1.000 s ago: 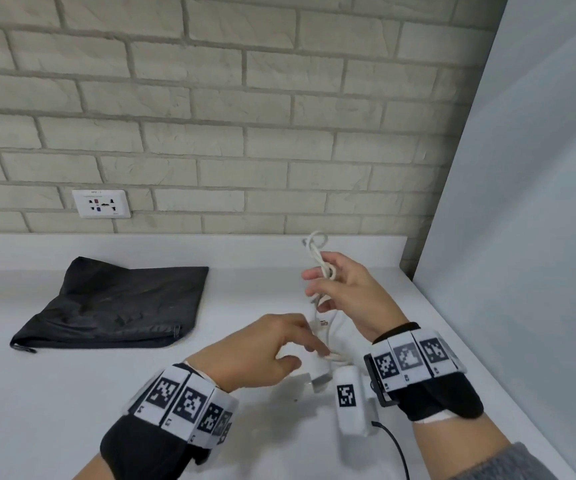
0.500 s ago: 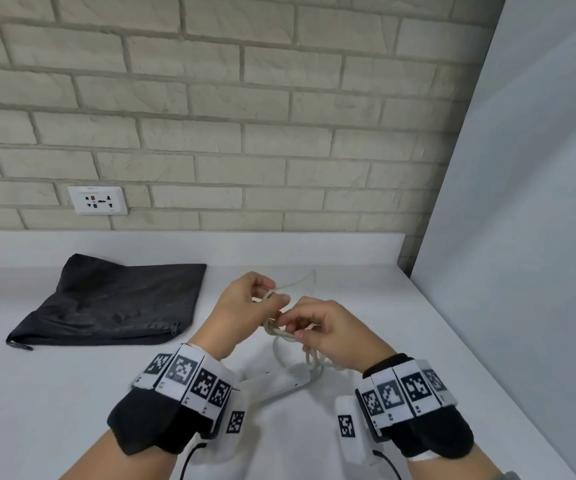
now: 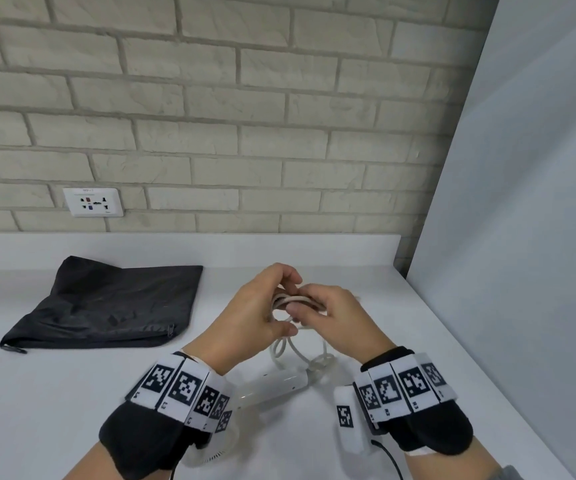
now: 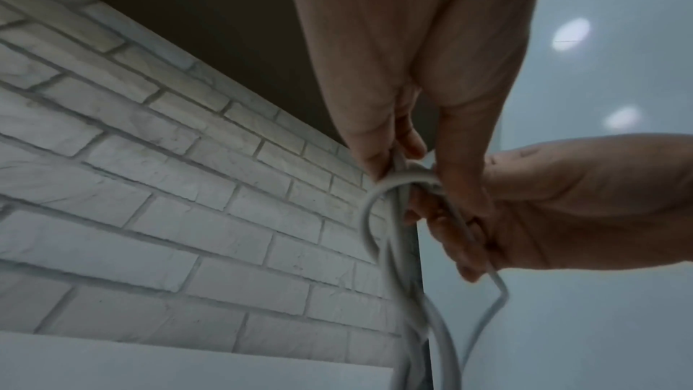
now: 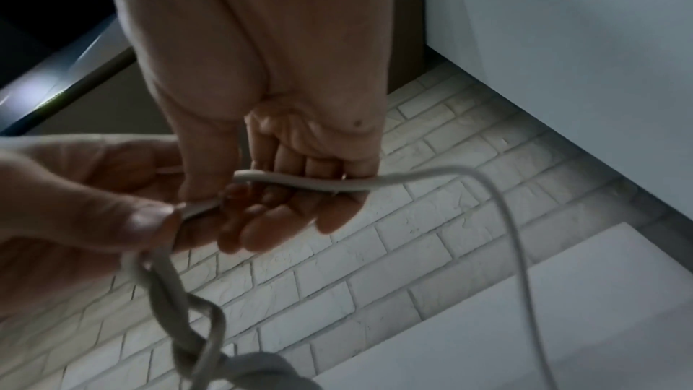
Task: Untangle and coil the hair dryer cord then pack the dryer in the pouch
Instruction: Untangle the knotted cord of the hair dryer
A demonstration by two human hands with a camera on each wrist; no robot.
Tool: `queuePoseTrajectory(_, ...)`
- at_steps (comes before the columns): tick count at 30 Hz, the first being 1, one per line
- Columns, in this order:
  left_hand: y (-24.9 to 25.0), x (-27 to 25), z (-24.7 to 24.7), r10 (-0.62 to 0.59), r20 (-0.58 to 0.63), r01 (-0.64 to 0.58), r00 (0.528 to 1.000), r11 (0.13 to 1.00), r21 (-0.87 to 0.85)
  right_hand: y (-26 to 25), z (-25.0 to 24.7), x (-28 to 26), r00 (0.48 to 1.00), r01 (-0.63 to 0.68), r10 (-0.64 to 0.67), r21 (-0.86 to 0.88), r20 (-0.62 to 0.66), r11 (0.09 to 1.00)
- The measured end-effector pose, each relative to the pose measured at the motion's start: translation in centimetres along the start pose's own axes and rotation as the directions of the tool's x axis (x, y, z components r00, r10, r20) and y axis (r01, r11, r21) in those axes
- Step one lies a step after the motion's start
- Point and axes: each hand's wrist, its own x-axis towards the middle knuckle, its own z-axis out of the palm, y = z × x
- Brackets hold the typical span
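A white hair dryer (image 3: 272,386) lies on the white counter (image 3: 54,393) between my wrists, its head partly hidden under my left wrist. Its white cord (image 3: 295,300) rises in tangled loops (image 3: 300,355) to both hands, held above the counter. My left hand (image 3: 262,306) pinches the cord (image 4: 403,180) between thumb and fingers. My right hand (image 3: 328,310) grips the cord (image 5: 300,181) beside it, fingers curled round it, and a loose strand trails off to the right. A black zippered pouch (image 3: 109,306) lies flat at the back left.
A brick wall (image 3: 210,116) with a white wall socket (image 3: 93,201) runs behind the counter. A pale panel (image 3: 522,237) closes the right side. A black cable (image 3: 388,459) runs from my right wrist unit.
My left hand rose from the dryer on the counter and took hold of the cord beside my right hand. My right hand lowered. Both now hold the bunched cord together.
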Motion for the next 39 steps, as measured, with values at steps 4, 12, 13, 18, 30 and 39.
queuePoseTrajectory(4,-0.3,-0.1,-0.3,-0.075,-0.072,0.074,0.995,0.997,-0.024,0.2,-0.1,0.0,1.000,-0.011,0.011,0.100,0.004,0.995)
queuePoseTrajectory(12,-0.4,0.4,-1.8,-0.175,-0.019,0.176,0.984,0.975,0.134,-0.5,-0.4,-0.5,0.999,-0.027,0.044,0.432,-0.028,0.901)
queuePoseTrajectory(13,-0.6,0.5,-1.8,-0.188,-0.033,0.191,0.982,0.977,0.099,-0.4,-0.4,-0.4,0.997,-0.055,0.070,0.456,-0.017,0.888)
queuePoseTrajectory(18,-0.7,0.7,-1.7,-0.249,0.048,0.253,0.967,0.931,-0.262,-0.3,-0.4,-0.6,0.974,-0.211,0.140,0.480,0.180,0.851)
queuePoseTrajectory(30,-1.3,1.0,-1.0,-0.288,0.171,0.334,0.942,0.785,-0.522,-1.1,-0.6,-0.3,0.975,-0.221,0.163,0.584,0.151,0.781)
queuePoseTrajectory(39,-1.0,1.2,-0.8,-0.189,0.409,0.416,0.893,0.695,-0.586,-0.2,-0.6,-0.6,0.983,-0.178,0.170,0.581,0.069,0.794)
